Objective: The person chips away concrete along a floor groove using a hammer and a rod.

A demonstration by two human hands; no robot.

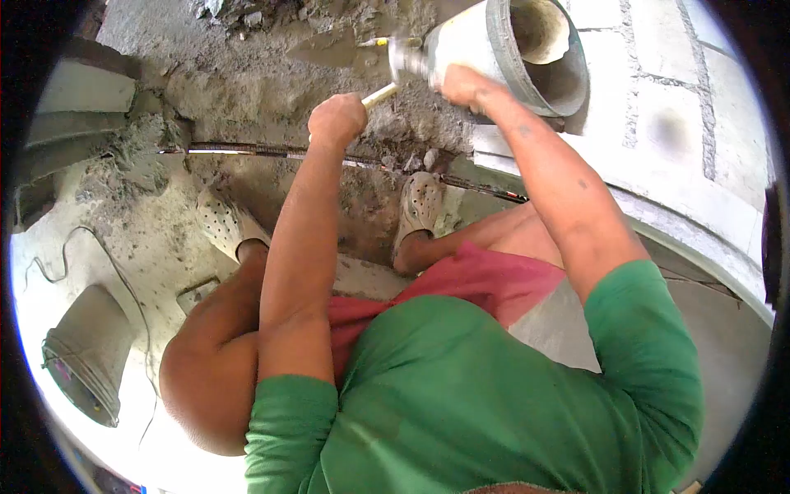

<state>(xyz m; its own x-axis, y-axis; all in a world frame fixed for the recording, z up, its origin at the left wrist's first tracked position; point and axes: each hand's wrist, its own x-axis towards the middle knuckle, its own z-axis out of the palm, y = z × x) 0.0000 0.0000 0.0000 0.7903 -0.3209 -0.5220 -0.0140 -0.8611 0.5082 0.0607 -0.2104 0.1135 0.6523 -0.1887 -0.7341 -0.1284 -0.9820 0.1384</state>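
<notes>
Our left fingers (pixel 339 118) grasp a tool (pixel 379 95) beside a tilted bucket (pixel 462 43).
The pale handle sits clenched in our left fingers, and the tool's blurred head is beyond them, just beside our right fingers (pixel 462 86); those curl close to the bucket's wall, though we cannot tell whether they grasp anything. Past our left fingers, a trowel (pixel 327 51) lies on the dirt (pixel 247 86); to the right of our right fingers are pale blocks (pixel 668 111).
</notes>
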